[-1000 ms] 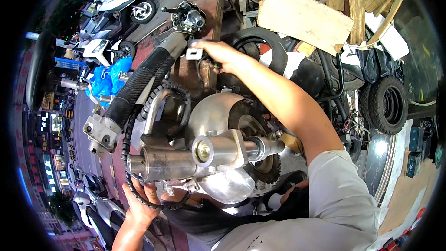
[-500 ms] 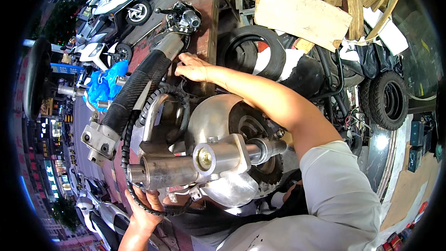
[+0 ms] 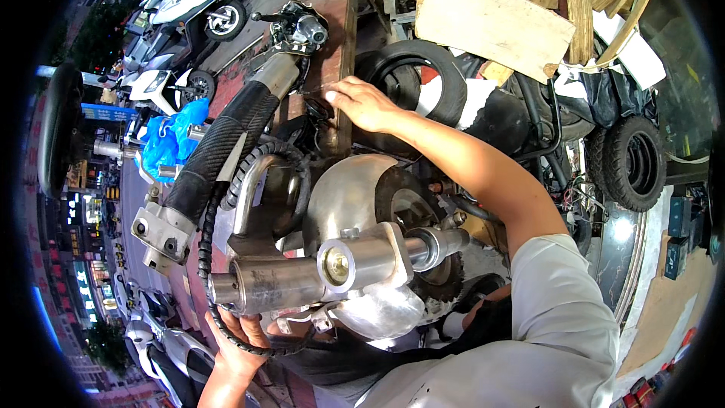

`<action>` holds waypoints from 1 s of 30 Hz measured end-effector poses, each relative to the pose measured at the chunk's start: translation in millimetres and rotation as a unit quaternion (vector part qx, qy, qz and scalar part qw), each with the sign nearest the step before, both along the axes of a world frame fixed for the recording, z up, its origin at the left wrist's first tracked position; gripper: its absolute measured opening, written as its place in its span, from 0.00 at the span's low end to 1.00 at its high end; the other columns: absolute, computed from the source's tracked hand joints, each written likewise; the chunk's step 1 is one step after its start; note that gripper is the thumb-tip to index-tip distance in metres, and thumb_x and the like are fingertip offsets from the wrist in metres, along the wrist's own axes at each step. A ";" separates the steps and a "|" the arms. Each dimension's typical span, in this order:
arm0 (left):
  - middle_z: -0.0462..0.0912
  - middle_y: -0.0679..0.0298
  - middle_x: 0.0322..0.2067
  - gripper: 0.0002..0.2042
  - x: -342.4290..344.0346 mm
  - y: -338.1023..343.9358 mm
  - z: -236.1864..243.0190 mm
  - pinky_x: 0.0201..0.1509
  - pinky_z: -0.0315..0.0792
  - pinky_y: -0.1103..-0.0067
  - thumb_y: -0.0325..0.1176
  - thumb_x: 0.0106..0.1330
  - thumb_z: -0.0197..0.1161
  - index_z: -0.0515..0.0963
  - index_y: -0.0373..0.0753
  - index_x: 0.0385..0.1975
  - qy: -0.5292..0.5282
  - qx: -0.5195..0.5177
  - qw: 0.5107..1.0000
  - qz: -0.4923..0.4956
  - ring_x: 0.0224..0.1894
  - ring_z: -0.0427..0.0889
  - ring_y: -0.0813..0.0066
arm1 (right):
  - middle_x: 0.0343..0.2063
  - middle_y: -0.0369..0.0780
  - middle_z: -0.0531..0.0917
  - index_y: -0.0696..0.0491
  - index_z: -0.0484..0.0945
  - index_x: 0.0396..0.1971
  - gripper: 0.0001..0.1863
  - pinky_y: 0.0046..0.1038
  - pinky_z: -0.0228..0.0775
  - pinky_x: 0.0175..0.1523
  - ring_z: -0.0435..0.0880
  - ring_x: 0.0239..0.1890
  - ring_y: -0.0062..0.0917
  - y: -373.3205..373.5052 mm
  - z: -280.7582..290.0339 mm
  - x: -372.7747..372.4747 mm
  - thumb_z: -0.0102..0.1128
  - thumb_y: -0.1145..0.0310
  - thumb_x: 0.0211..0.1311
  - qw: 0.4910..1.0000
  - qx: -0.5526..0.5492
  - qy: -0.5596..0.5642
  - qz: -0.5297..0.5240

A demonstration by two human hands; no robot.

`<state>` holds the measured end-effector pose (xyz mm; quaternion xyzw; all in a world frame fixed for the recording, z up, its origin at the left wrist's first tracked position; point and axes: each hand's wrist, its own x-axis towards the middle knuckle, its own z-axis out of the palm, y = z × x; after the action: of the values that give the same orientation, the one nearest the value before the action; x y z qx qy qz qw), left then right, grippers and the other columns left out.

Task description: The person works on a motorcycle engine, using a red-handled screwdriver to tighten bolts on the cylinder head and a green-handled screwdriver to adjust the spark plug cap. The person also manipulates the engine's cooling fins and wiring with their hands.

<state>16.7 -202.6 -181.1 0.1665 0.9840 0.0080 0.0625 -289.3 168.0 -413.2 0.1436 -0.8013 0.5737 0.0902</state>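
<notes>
An electric scooter's bare-metal frame fills the middle, with a thick metal tube [image 3: 279, 285] across its near part. My left hand [image 3: 240, 344] is closed at the tube's left end. Its fingertips are hidden beneath, and a black wrapped cable [image 3: 264, 346] crosses over the fingers. My right hand [image 3: 366, 104] is held out with loosely stretched fingers, nothing in them, over the edge of a reddish-brown metal bench [image 3: 336, 61]. Left of it slants the black carbon-patterned stem [image 3: 230, 132], with a handlebar assembly [image 3: 298, 30] beyond. A shiny metal fender [image 3: 340, 200] curves over a wheel [image 3: 408, 208].
Loose tyres [image 3: 445, 80] and a pale wooden board [image 3: 491, 23] are piled at the far right. Another stack of tyres [image 3: 636, 163] stands further right. A blue plastic bag [image 3: 170, 140] covers a part on the left; parked scooters [image 3: 181, 15] line the street beyond.
My right hand has moved right, away from the stem, and its fingers now point left over the bench. My left hand stays at the tube's end.
</notes>
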 end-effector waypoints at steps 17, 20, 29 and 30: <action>0.78 0.59 0.27 0.18 -7.3 25.5 5.2 0.40 0.70 0.60 0.48 0.81 0.52 0.74 0.37 0.48 0.067 0.029 0.997 -0.001 0.27 0.76 0.57 | 0.40 0.35 0.92 0.45 0.88 0.49 0.22 0.26 0.83 0.40 0.88 0.33 0.20 -0.8 -85.7 68.0 0.59 0.42 0.76 0.725 -0.395 -0.508 0.245; 0.78 0.56 0.35 0.20 -8.8 26.3 3.2 0.39 0.73 0.63 0.49 0.81 0.55 0.72 0.37 0.55 0.120 -0.014 0.987 -0.104 0.32 0.79 0.62 | 0.29 0.34 0.86 0.46 0.86 0.42 0.15 0.29 0.79 0.32 0.83 0.26 0.24 2.3 -79.1 56.6 0.61 0.51 0.74 0.747 -0.441 -0.464 0.179; 0.73 0.63 0.32 0.21 -9.1 29.2 1.8 0.25 0.65 0.77 0.53 0.83 0.49 0.71 0.38 0.48 0.038 0.137 0.990 0.020 0.23 0.69 0.78 | 0.37 0.47 0.88 0.57 0.82 0.39 0.07 0.40 0.80 0.50 0.90 0.43 0.42 -12.1 5.5 -21.5 0.63 0.70 0.65 0.955 -0.180 -0.065 -0.228; 0.73 0.63 0.32 0.21 -8.3 29.7 1.8 0.25 0.65 0.77 0.53 0.84 0.49 0.71 0.38 0.48 0.038 0.133 0.990 0.021 0.23 0.69 0.78 | 0.38 0.48 0.88 0.57 0.82 0.39 0.08 0.42 0.80 0.50 0.89 0.44 0.45 -22.7 14.7 -29.0 0.64 0.68 0.66 0.953 -0.175 -0.020 -0.246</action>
<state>8.4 -172.9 -179.3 0.1525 0.9792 0.1335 0.0021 -318.3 145.3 -398.5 -0.0877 -0.7007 0.6675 0.2361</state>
